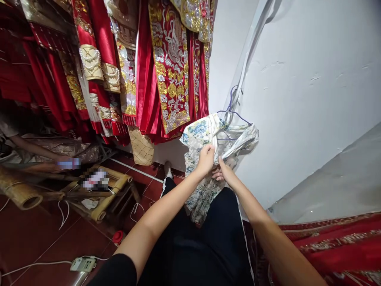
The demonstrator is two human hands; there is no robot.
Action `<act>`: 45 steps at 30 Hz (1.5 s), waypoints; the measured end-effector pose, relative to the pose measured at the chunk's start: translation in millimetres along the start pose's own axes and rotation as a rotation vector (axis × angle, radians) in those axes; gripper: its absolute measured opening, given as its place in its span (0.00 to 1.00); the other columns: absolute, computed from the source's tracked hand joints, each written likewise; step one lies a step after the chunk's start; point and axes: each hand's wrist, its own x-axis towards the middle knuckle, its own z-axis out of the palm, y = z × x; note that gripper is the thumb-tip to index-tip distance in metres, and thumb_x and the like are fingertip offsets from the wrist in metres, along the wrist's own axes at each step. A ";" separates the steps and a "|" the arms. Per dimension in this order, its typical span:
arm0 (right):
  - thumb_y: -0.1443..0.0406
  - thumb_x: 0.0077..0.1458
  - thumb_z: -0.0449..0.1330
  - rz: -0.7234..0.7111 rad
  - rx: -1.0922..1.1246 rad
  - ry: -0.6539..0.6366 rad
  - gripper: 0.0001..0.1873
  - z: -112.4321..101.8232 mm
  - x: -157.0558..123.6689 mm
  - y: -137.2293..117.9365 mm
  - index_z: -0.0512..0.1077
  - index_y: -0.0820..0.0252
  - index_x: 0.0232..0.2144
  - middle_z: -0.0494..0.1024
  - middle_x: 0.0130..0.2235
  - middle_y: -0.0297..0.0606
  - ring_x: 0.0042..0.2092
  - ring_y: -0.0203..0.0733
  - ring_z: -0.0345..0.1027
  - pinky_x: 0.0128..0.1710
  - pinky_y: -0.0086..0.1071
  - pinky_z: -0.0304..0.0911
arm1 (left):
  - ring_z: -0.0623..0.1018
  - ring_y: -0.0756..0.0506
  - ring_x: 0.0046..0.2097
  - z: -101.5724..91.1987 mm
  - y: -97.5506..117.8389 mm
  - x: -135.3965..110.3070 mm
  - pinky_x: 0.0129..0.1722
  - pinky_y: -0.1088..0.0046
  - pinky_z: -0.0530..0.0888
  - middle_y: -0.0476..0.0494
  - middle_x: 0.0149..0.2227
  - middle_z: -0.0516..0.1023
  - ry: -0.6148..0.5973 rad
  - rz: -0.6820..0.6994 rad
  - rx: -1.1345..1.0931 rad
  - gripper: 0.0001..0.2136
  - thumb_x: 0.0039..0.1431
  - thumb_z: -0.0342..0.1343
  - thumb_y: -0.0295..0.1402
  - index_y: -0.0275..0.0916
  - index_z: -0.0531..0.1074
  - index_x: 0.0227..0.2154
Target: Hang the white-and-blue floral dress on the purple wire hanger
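Observation:
A white dress with blue flowers [198, 137] hangs on a purple hanger [231, 104] against the wall. Its front neckline is spread apart. My left hand [206, 159] is closed on the left front edge, thumb on top. On the opposite edge, lower down, my right hand [224, 173] grips the white trim between thumb and fingers. Both hands sit close together at the bottom of the V-shaped opening. Below them the gathered skirt drops between my knees, partly hidden by my wrists.
Red costumes with gold embroidery [174, 75] hang at left. A bamboo stool [119, 186] stands on the red tiled floor, near a person's arm [38, 149]. A power strip [83, 263] with cords lies lower left. Red fabric [342, 242] is at lower right.

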 end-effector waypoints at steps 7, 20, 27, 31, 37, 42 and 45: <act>0.45 0.47 0.64 -0.051 0.166 0.124 0.25 9.2 2.9 7.1 0.66 0.57 0.17 0.69 0.16 0.37 0.17 0.35 0.59 0.13 0.28 0.53 | 0.63 0.52 0.24 -5.7 6.1 -12.2 0.28 0.73 0.65 0.53 0.24 0.62 -0.054 -0.042 -0.087 0.12 0.62 0.54 0.42 0.39 0.65 0.28; 0.42 0.50 0.63 -0.260 0.261 0.188 0.28 13.9 -45.9 25.7 0.67 0.60 0.20 0.64 0.18 0.31 0.21 0.31 0.53 0.20 0.28 0.50 | 0.74 0.45 0.43 -18.4 -74.1 -74.4 0.47 0.67 0.71 0.44 0.38 0.75 -0.195 0.262 0.389 0.11 0.54 0.53 0.23 0.38 0.69 0.40; 0.45 0.50 0.64 -0.186 0.222 0.036 0.25 0.9 -54.9 17.2 0.73 0.63 0.25 0.68 0.19 0.32 0.20 0.29 0.54 0.18 0.25 0.48 | 0.72 0.49 0.34 -14.6 -53.9 -68.3 0.38 0.74 0.70 0.48 0.30 0.73 -0.174 0.278 0.419 0.05 0.57 0.49 0.23 0.38 0.67 0.30; 0.50 0.47 0.66 -0.100 0.218 -0.005 0.22 -8.2 -52.7 15.4 0.73 0.64 0.24 0.68 0.18 0.32 0.17 0.27 0.54 0.15 0.22 0.45 | 0.75 0.48 0.36 -17.3 -54.3 -73.4 0.39 0.73 0.71 0.46 0.32 0.75 -0.212 0.264 0.407 0.05 0.57 0.50 0.24 0.38 0.68 0.33; 0.59 0.46 0.66 -0.121 0.344 0.116 0.13 -29.3 -33.9 -32.8 0.72 0.65 0.23 0.69 0.17 0.32 0.15 0.24 0.52 0.11 0.19 0.42 | 0.71 0.48 0.33 -19.2 -47.9 -73.1 0.35 0.74 0.67 0.48 0.30 0.73 -0.267 0.226 0.678 0.02 0.58 0.52 0.28 0.39 0.67 0.31; 0.70 0.47 0.62 -0.223 0.426 0.174 0.05 -43.9 -8.4 -114.1 0.70 0.65 0.22 0.68 0.17 0.31 0.15 0.24 0.52 0.10 0.18 0.44 | 0.69 0.48 0.31 -20.7 -35.4 -71.7 0.32 0.74 0.62 0.49 0.29 0.71 -0.306 0.226 0.826 0.02 0.57 0.50 0.28 0.41 0.65 0.30; 0.71 0.48 0.60 -0.258 0.489 0.152 0.07 -44.9 0.0 -148.8 0.66 0.62 0.21 0.65 0.16 0.28 0.14 0.24 0.48 0.09 0.18 0.41 | 0.69 0.48 0.30 -21.9 -30.1 -72.9 0.30 0.74 0.61 0.50 0.28 0.71 -0.308 0.214 0.875 0.02 0.57 0.49 0.28 0.41 0.65 0.30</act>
